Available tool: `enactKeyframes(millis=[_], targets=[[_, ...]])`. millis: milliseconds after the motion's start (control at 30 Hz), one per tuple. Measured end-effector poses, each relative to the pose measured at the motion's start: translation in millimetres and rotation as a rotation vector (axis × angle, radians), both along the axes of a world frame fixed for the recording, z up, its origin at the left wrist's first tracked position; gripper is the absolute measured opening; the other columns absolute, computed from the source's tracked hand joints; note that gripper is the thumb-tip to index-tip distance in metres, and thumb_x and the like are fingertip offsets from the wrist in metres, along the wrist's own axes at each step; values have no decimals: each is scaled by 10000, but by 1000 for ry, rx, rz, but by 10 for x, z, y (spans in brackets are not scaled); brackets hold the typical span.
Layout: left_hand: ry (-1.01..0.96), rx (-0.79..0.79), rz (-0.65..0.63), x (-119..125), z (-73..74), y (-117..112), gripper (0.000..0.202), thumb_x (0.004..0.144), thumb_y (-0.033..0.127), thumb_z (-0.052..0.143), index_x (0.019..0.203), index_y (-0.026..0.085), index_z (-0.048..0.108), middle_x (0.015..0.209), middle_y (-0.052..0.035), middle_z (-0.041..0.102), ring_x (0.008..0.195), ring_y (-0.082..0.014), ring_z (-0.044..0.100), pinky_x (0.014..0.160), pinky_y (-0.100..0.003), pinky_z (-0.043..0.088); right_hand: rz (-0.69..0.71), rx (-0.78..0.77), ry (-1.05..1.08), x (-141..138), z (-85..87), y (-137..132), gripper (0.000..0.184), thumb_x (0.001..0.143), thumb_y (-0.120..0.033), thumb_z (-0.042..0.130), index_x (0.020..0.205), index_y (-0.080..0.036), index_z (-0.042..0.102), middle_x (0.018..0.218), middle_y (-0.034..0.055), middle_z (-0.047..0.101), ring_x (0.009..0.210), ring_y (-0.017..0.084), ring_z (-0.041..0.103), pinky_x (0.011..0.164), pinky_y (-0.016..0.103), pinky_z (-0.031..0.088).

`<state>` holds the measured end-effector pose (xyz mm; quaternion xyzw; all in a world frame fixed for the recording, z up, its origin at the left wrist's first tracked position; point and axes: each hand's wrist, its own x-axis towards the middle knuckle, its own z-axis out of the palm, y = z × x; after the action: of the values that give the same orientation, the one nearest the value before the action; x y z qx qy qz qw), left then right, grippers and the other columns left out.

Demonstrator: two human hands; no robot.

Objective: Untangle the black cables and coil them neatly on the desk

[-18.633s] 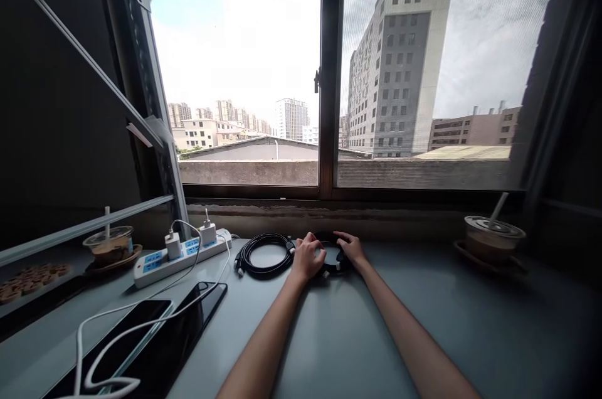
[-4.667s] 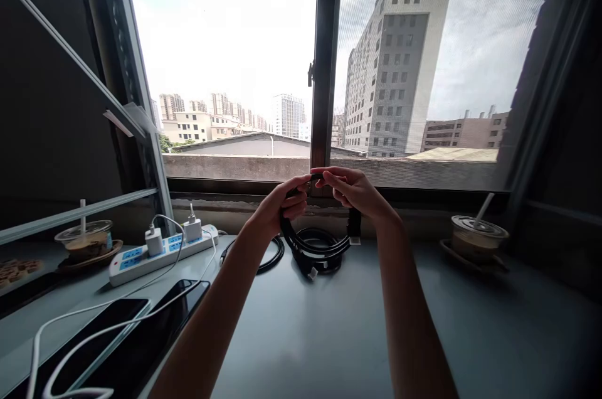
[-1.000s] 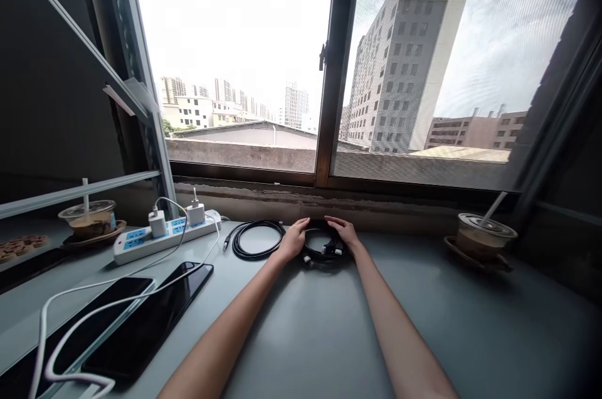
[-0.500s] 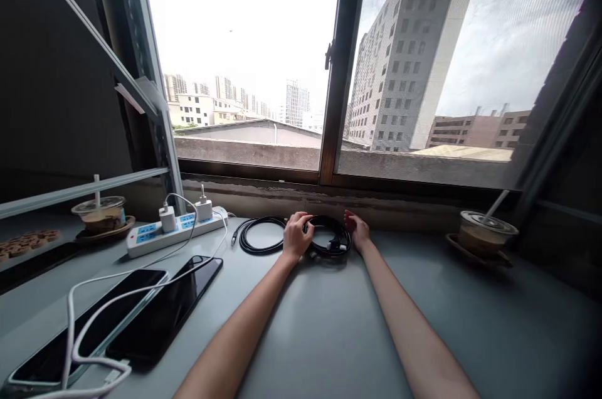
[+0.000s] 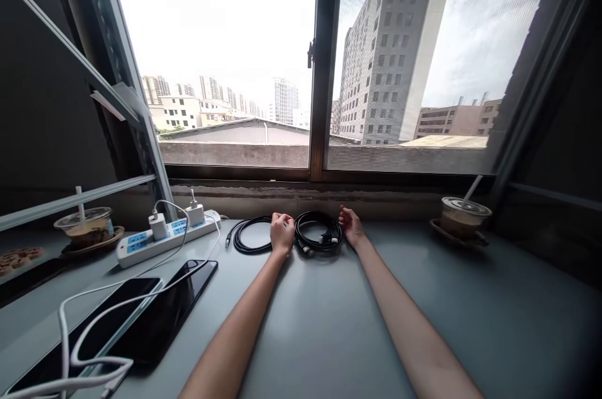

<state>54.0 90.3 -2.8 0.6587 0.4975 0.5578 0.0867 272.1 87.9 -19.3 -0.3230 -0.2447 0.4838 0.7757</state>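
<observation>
Two coils of black cable lie side by side on the grey tabletop below the window. The left cable coil [image 5: 237, 242] has a plug end sticking out at its left side. On the right cable coil [image 5: 301, 241], connectors rest at the front and inside the ring. Between the coils is my left hand [image 5: 282, 234], its fingers curled in and nothing visible in them. It overlaps the right edge of the left coil; whether it touches that cable I cannot tell. My right hand [image 5: 352, 228] rests just right of the right coil, fingers loosely bent, holding nothing visible.
To the left stand a white power strip [image 5: 172, 239] with two chargers, two dark phones [image 5: 164, 314] and looping white cables [image 5: 101, 324]. Drink cups with straws sit on saucers at far left [image 5: 87, 226] and right [image 5: 463, 220]. A metal frame [image 5: 141, 117] rises at left.
My left hand has drawn left off the right coil, its fingers curling in. My right hand's fingers have bent a little more. The coils lie much as before; the whole view has shifted.
</observation>
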Motion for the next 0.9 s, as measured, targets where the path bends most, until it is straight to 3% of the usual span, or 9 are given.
enactKeyframes(millis=[433,900], targets=[[32,-10,-39,46,42,-28,134,730,109,480,656,181,564,809,-25,464,644,-113,484,663,-250,429,4,-52,231,78,46,-15,209,899,-308,492,981,-126,553,821,12,563,603,69,522,517,196,463],[-27,43,-25,48,68,-68,42,731,142,531,746,179,519,838,-12,458,587,-81,441,622,-229,429,16,6,297,41,106,-135,169,875,-263,481,773,-137,528,545,-69,409,425,42,364,407,165,311]])
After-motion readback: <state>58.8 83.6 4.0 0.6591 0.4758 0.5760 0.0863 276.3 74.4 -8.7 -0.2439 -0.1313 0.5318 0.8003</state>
